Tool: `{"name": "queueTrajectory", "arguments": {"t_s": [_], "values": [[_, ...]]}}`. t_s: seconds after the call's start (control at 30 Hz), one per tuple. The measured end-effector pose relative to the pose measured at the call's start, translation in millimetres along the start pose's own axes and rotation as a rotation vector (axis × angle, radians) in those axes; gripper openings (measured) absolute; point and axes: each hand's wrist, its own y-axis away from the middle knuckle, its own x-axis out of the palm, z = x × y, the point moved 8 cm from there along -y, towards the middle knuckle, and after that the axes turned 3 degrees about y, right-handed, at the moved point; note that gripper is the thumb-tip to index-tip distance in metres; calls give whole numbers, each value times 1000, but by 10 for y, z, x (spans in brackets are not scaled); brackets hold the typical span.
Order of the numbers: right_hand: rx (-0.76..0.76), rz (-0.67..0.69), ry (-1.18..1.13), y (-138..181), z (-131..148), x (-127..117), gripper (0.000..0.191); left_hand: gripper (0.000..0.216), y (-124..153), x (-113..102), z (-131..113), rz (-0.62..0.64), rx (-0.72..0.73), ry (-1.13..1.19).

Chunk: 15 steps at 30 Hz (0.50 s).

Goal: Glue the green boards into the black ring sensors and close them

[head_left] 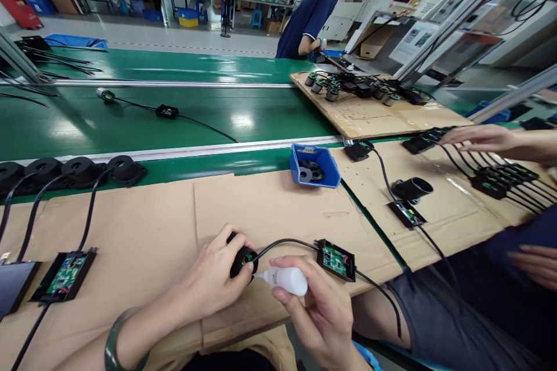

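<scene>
Head view, with clock hours read from its middle: going left to right, we first see at 9 o'clock a row of round black mounts (80,173) along the far edge of the cardboard-topped counter (148,226). At 8 o'clock we see an open case (65,273) showing green circuitry, with a cable at either end. Toward 10 o'clock a silver cylinder (105,94), wired to a small black case (167,111), lies on the green surface (243,113). Our left hand (220,275) is at 7 o'clock, a dark bracelet (111,343) round its wrist; its grip is closed on the round black housing (240,261), also at 7 o'clock, over the counter. At 6 o'clock the white bottle (289,281) points its nozzle left at the housing; we cannot tell whether the tip touches. Near the middle, at 3 o'clock, sits a blue bin (324,153) of small parts. At 5 o'clock our right hand (324,307) has its grip closed around the bottle. Just past its fingertips lies a circuit-board case (336,261), joined to the housing by a black cable (287,240). Farther out at 3 o'clock we see a black tube (413,187), then a co-worker's hand (487,138) near wired black cases (505,179).
</scene>
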Motion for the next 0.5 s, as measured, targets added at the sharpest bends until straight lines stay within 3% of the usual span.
{"name": "queueTrajectory", "arguments": {"t_s": [0.5], "values": [[-43, -36, 8, -56, 62, -12, 25, 20, 13, 11, -5, 18, 4, 7]]}}
